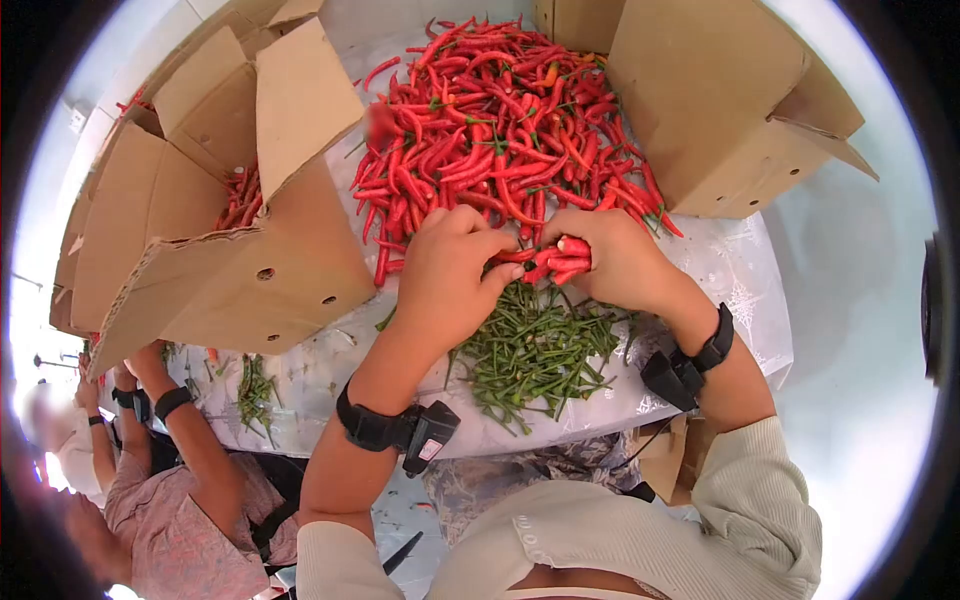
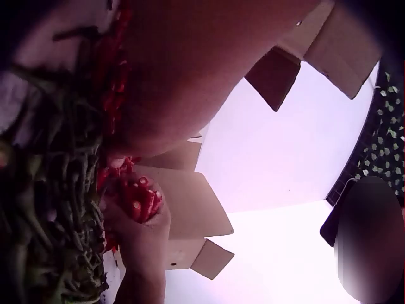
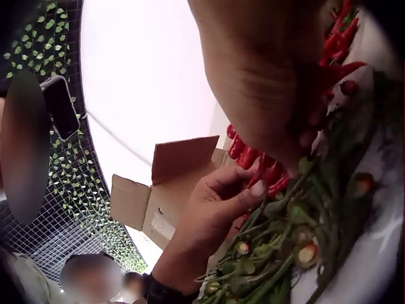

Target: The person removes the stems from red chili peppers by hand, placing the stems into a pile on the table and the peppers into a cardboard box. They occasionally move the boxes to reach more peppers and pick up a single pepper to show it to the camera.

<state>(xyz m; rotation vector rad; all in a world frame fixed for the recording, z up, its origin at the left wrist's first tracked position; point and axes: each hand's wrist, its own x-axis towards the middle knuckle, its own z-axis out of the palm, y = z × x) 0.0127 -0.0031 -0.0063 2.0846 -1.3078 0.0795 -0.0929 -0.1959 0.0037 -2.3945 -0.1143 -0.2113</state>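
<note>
In the head view, the left hand [image 1: 450, 275] pinches a red chili [image 1: 513, 257] between thumb and fingers. Beside it, the right hand [image 1: 618, 258] grips a bunch of red chilies [image 1: 570, 262], cut ends toward the body. The left wrist view shows the same bunch [image 2: 142, 199] inside the curled right hand [image 2: 147, 237]. In the right wrist view, the left hand [image 3: 205, 212] has its thumb against red chilies, close to the right hand [image 3: 259, 88]. Under both hands lies a pile of green stems [image 1: 540, 350]; beyond them spreads a large heap of red chilies [image 1: 490, 130].
An open cardboard box [image 1: 270, 275] with red chilies inside stands left; another box [image 1: 700, 110] stands back right. A small stem pile [image 1: 257, 395] lies left on the white-covered table [image 1: 745, 300]. Another person [image 1: 190, 520] sits at the lower left, arms near the table.
</note>
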